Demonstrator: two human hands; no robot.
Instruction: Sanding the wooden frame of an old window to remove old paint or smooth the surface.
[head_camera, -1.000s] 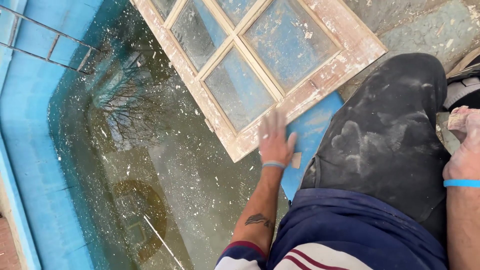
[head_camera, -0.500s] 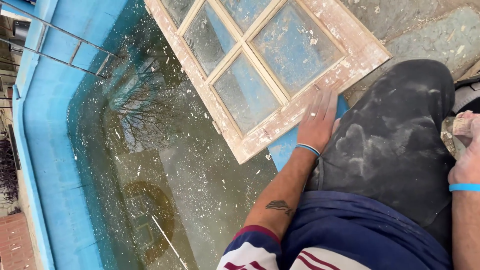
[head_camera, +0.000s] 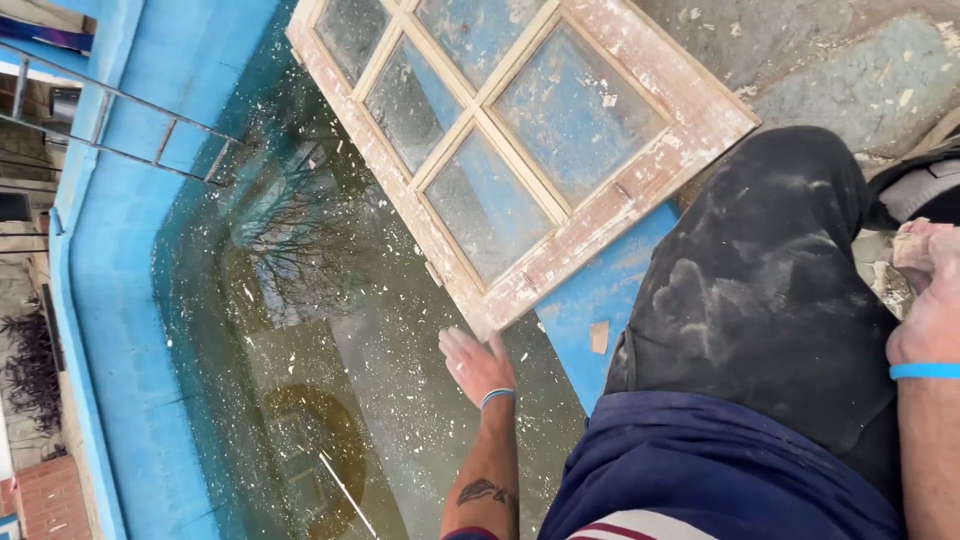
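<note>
Where frame: window frame (head_camera: 520, 150) judged stiff, heavy, glass fragile; wooden corner advised.
Left hand (head_camera: 475, 362): fingers spread, empty.
Right hand (head_camera: 935, 300): grip cannot be told.

The window frame (head_camera: 520, 150) runs off the top edge — its far panes are lost. The right hand (head_camera: 935, 300) is cut by the right edge, so its grip cannot be told. The left hand (head_camera: 475, 365) is motion-blurred, its fingers (head_camera: 455, 345) indistinct.
</note>
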